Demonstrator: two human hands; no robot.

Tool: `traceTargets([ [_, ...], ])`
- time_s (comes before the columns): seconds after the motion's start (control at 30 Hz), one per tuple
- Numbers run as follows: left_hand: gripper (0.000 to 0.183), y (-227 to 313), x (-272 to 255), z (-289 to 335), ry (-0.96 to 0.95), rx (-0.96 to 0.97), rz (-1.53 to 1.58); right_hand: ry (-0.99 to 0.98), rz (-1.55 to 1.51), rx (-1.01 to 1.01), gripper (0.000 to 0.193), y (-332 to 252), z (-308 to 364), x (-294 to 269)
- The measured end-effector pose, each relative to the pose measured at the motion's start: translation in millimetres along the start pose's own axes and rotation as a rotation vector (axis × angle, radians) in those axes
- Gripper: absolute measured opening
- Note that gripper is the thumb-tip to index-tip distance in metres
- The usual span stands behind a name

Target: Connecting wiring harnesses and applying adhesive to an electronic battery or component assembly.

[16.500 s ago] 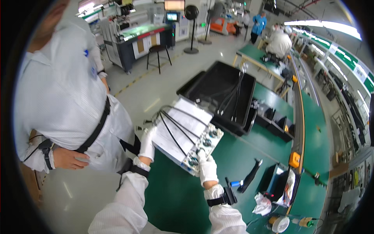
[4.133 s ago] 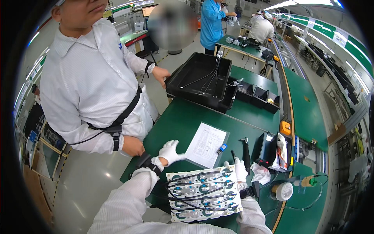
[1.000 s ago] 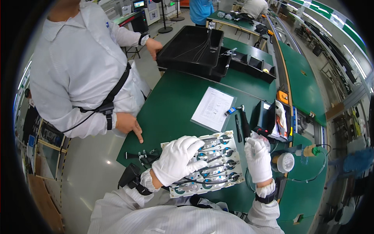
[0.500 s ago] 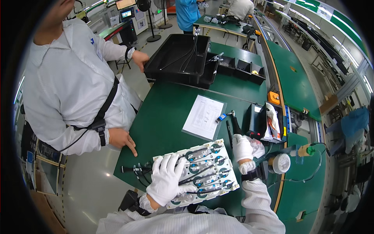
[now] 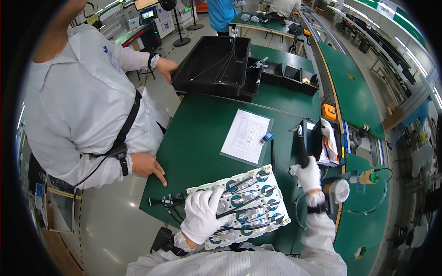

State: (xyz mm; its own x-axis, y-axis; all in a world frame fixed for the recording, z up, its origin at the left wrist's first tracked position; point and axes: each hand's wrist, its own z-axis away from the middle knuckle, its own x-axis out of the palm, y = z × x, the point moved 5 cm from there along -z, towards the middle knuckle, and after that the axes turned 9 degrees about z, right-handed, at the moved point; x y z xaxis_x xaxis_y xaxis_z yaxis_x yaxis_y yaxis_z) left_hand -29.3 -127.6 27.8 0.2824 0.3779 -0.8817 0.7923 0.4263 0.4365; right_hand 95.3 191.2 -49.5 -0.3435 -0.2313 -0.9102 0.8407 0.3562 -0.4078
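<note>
White-gloved left hand [image 5: 202,215] presses flat, fingers spread, on the white board [image 5: 239,204] of round fittings and black cables lying at six o'clock on the green table [image 5: 198,138]. Right hand [image 5: 308,174], at three o'clock, is curled around a black tool handle [image 5: 301,149]. Up at twelve o'clock, the big black tray [image 5: 214,64] holds a few loose cables; small black bins [image 5: 292,76] sit beside it. A paper sheet [image 5: 245,135] lies mid-table.
</note>
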Motion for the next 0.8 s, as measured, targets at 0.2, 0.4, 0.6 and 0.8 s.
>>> traceTargets([
  [0.2,0.070,-5,7,-3,-0.018,-0.042,0.022,0.026,0.170,-0.363,0.020,-8,78,-81],
  [0.4,0.062,-3,7,0,-0.024,-0.067,0.007,0.093,0.405,-0.390,0.016,-9,90,-78],
  [0.6,0.061,-6,9,2,-0.023,-0.060,0.018,0.131,0.506,-0.436,0.017,-12,85,-71],
  [0.8,0.059,-4,7,1,0.037,-0.032,0.027,0.390,0.577,-0.799,0.011,-48,41,-87],
])
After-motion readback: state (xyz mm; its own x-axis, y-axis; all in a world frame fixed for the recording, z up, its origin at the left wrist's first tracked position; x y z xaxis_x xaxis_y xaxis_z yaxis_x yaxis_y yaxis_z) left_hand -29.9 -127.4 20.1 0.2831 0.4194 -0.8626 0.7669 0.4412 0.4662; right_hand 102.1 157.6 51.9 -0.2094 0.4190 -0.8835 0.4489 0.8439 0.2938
